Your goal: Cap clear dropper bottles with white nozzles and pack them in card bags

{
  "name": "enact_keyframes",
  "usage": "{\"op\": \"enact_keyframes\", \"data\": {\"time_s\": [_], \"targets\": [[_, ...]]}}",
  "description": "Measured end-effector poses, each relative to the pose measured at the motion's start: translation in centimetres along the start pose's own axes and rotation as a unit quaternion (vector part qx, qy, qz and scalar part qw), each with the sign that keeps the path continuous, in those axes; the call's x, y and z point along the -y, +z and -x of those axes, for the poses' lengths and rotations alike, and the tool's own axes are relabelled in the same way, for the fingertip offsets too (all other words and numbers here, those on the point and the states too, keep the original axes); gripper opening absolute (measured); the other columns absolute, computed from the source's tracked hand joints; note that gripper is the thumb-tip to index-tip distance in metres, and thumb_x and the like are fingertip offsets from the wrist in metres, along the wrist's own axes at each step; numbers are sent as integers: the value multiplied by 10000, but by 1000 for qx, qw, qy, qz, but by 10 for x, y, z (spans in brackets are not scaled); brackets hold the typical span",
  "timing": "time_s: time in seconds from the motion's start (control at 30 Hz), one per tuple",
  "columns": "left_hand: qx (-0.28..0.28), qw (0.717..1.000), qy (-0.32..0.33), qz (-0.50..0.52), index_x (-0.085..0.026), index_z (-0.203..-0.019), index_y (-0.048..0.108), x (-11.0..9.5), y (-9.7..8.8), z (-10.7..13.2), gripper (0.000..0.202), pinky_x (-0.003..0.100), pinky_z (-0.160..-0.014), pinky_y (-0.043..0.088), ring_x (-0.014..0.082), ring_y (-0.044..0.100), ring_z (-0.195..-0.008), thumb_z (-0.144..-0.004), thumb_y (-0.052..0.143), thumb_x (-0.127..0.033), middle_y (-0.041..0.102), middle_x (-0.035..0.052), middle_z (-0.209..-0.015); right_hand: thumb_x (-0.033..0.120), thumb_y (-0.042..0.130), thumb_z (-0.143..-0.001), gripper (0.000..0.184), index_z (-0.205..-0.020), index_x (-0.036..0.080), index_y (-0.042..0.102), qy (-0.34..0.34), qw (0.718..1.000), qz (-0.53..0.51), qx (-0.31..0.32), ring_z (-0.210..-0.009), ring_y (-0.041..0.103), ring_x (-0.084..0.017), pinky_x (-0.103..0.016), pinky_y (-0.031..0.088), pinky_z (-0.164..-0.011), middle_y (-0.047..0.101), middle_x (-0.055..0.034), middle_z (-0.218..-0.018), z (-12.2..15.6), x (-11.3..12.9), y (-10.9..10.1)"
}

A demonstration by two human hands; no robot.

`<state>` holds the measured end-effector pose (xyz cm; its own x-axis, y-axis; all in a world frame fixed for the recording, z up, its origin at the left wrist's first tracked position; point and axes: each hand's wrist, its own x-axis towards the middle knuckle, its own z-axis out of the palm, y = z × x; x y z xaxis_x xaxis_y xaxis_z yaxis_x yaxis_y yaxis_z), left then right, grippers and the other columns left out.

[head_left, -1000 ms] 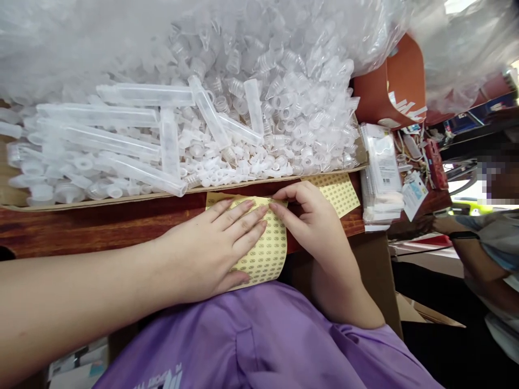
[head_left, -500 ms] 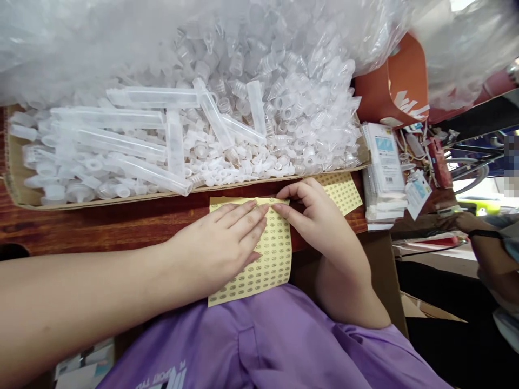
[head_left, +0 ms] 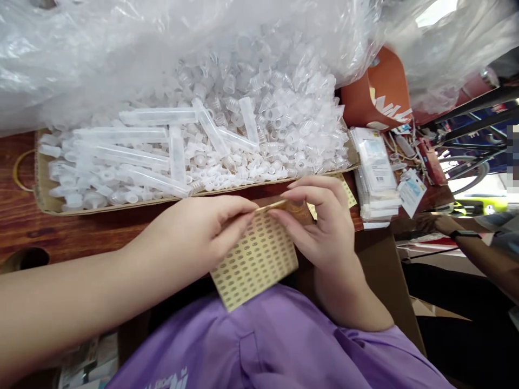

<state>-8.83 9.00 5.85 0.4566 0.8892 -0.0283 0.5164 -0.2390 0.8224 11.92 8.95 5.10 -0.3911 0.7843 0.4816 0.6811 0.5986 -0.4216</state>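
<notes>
A yellow sticker sheet (head_left: 257, 259) printed with rows of small dark oval labels hangs tilted in front of my purple clothing. My left hand (head_left: 214, 221) pinches its upper left edge between thumb and fingers. At the upper right corner, my right hand (head_left: 322, 221) grips the same sheet with thumb and fingertips. The top edge looks bent over between the two hands. Behind my right hand, a second yellow sheet (head_left: 349, 193) lies partly hidden on the wooden table (head_left: 20, 221).
A shallow cardboard tray (head_left: 52, 208) of clear plastic tubes and nozzle-like caps spans the table behind my hands. Plastic bags (head_left: 121, 48) rise beyond it. To the right are an orange holder (head_left: 389, 86) and stacked packets (head_left: 377, 167). Another person's arm (head_left: 474, 246) shows at far right.
My left hand has gone from lying flat on the sheet to pinching its upper edge. The sheet is now lifted and tilted, with its top edge bent.
</notes>
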Motion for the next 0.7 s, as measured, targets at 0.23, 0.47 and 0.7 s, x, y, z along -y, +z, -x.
{"op": "enact_keyframes", "data": {"time_s": [0.23, 0.47, 0.7], "targets": [[34, 969, -55, 239, -155, -1219, 640, -2, -2, 2, 345, 201, -555, 556, 152, 709, -716, -945, 457, -258, 755, 24, -841, 213, 653, -862, 166, -1013, 259, 600, 57, 996, -2, -70, -911, 607, -175, -356, 523, -832, 616, -33, -944, 0, 22, 15], [41, 960, -35, 273, -144, -1333, 554, -2, 2, 5, 391, 214, -680, 592, 167, 715, -901, -966, 426, -183, 740, 78, -1047, 245, 624, -879, 98, -971, 259, 658, 104, 991, -43, -78, -954, 627, -194, -395, 534, -890, 650, -43, -971, -4, 27, 18], [26, 960, -37, 276, -110, -1288, 584, -5, 2, 7, 373, 189, -683, 587, 147, 715, -851, -939, 466, -166, 750, 62, -984, 192, 645, -865, 108, -940, 267, 669, 96, 987, -95, -87, -935, 637, -166, -363, 543, -879, 664, -18, -953, -4, 28, 21]]}}
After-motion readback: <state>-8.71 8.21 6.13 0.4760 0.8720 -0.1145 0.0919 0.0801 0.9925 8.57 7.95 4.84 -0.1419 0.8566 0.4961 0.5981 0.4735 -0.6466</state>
